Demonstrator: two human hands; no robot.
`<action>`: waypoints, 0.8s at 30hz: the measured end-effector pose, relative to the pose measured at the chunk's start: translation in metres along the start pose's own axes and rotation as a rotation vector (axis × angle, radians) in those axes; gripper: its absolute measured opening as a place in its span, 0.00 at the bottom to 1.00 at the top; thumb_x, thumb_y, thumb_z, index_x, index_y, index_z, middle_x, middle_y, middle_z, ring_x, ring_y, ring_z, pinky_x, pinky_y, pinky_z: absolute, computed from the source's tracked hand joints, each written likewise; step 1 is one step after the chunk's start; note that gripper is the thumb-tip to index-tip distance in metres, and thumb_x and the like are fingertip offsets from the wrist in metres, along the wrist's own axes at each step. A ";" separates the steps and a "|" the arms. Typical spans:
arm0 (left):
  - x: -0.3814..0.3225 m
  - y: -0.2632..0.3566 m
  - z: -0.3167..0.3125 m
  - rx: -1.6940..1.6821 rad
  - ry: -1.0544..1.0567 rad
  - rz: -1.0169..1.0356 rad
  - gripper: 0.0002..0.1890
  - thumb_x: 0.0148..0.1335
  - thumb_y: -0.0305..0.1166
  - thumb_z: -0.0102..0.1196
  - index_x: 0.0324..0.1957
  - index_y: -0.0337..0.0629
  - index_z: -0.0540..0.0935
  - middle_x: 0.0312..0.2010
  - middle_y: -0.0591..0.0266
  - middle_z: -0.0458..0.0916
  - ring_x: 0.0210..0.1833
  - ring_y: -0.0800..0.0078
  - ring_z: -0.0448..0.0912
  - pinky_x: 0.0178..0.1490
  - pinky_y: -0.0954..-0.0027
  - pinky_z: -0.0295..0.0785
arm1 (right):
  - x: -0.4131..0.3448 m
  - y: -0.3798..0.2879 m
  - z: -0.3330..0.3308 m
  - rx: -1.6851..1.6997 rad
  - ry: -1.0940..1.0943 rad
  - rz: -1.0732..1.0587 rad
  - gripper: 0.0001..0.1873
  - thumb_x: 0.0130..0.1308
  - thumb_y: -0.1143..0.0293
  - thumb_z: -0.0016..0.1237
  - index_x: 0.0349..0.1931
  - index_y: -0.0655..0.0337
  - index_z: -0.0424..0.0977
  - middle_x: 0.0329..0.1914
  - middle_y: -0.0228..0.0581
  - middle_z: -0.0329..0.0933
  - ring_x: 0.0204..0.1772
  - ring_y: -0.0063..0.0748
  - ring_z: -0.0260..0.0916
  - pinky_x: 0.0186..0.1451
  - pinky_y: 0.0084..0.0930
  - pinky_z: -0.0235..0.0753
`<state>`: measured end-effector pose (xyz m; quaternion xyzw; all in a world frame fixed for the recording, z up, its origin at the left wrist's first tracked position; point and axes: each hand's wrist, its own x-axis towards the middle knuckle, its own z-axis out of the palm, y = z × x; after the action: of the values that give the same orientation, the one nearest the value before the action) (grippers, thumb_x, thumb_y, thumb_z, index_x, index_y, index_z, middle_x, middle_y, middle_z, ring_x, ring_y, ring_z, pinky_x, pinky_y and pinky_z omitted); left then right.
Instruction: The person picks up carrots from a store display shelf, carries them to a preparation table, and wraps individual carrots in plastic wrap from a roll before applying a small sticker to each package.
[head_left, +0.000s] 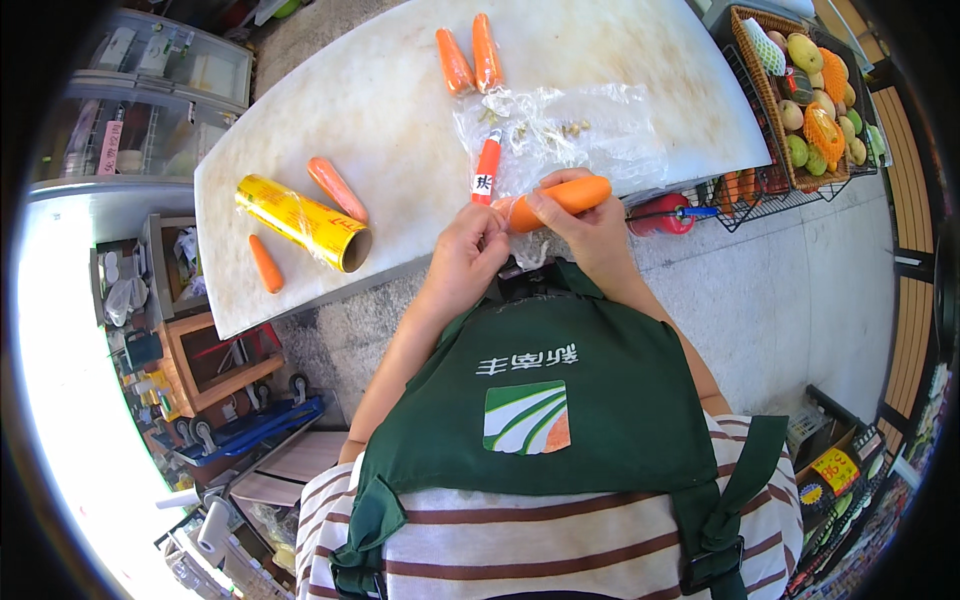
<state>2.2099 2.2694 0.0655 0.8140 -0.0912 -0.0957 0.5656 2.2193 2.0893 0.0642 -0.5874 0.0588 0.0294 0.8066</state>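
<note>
My right hand (589, 225) is closed around a large orange carrot (574, 196) over the near edge of the table. The fingers of my left hand (469, 251) pinch at the carrot's left end, where some clear film shows. Just beyond my left hand lies a red-handled tool (488, 161), partly on a spread, crumpled clear plastic sheet (615, 139) with small plant scraps. Two carrots, one of them (486, 56) the longer, lie side by side at the far edge. To the left, a yellow cardboard tube (300, 221) wrapped in film lies between a carrot (337, 187) and a smaller carrot (265, 264).
The white table (397, 135) has a curved-looking far edge. A wicker basket of wrapped fruit (814, 112) stands at the right, beside a black wire rack (765, 202). A red container (664, 215) is below the table edge. At left are glass-fronted cabinets (157, 97) and a blue trolley (255, 431).
</note>
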 end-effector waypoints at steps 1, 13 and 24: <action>0.001 0.001 -0.001 -0.033 0.013 -0.049 0.05 0.60 0.23 0.51 0.28 0.36 0.72 0.29 0.68 0.74 0.33 0.84 0.67 0.37 0.80 0.65 | 0.000 -0.001 0.000 -0.029 -0.037 0.019 0.11 0.59 0.74 0.56 0.41 0.66 0.72 0.37 0.32 0.73 0.40 0.17 0.70 0.43 0.17 0.72; 0.015 -0.013 -0.007 -0.986 0.113 -0.195 0.08 0.55 0.18 0.49 0.35 0.42 0.68 0.30 0.64 0.74 0.34 0.79 0.71 0.43 0.77 0.66 | 0.001 0.003 0.012 -0.307 -0.097 -0.426 0.16 0.55 0.76 0.58 0.44 0.66 0.72 0.45 0.43 0.77 0.47 0.28 0.76 0.50 0.23 0.75; 0.013 -0.011 -0.024 -0.640 -0.097 -0.315 0.08 0.57 0.28 0.59 0.34 0.43 0.72 0.29 0.75 0.72 0.32 0.87 0.68 0.37 0.83 0.62 | 0.001 0.005 0.018 -0.410 -0.183 -0.659 0.19 0.48 0.76 0.63 0.42 0.64 0.74 0.45 0.48 0.78 0.47 0.40 0.78 0.51 0.28 0.76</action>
<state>2.2291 2.2914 0.0624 0.5944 0.0434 -0.2438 0.7651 2.2207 2.1078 0.0642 -0.7188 -0.2120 -0.1674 0.6406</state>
